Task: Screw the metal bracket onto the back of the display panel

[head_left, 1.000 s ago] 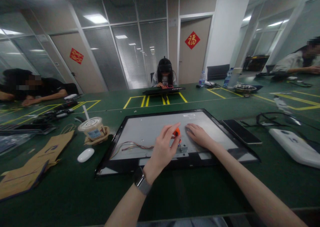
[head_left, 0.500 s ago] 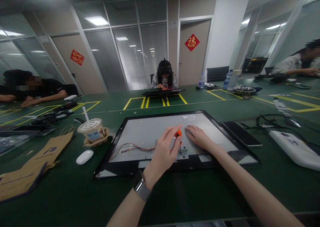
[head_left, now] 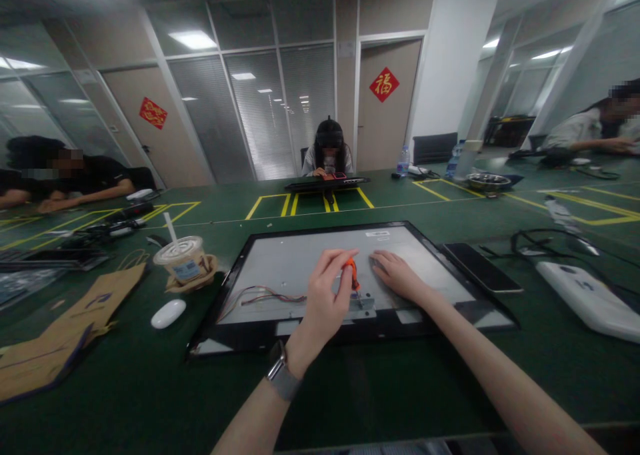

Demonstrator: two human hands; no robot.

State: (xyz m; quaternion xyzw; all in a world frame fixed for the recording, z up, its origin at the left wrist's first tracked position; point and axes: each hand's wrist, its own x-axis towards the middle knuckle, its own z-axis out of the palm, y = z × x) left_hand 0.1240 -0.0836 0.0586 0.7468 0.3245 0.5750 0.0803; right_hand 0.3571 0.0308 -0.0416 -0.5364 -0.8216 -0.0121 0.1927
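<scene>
A flat panel (head_left: 295, 255) with a grey back and black frame lies on the green table. Over its middle, my left hand (head_left: 327, 295) pinches an orange-handled screwdriver (head_left: 355, 275) between thumb and fingers. The tool's shaft points down at a small metal bracket (head_left: 367, 305) near the panel's front edge. My right hand (head_left: 397, 275) rests palm down on the grey back, right of the tool, fingers stretched out. Thin wires (head_left: 273, 295) run over the panel left of my left hand.
Left of the panel are a lidded cup (head_left: 184, 261), a white mouse (head_left: 169, 313) and a paper bag (head_left: 95, 308). On the right lie a black phone (head_left: 483, 268), a white device (head_left: 590, 298) and cables. Other people sit around the table.
My left hand has turned slightly and shifted a little left, and the orange handle now leans left and shows more. My right hand has stayed in place.
</scene>
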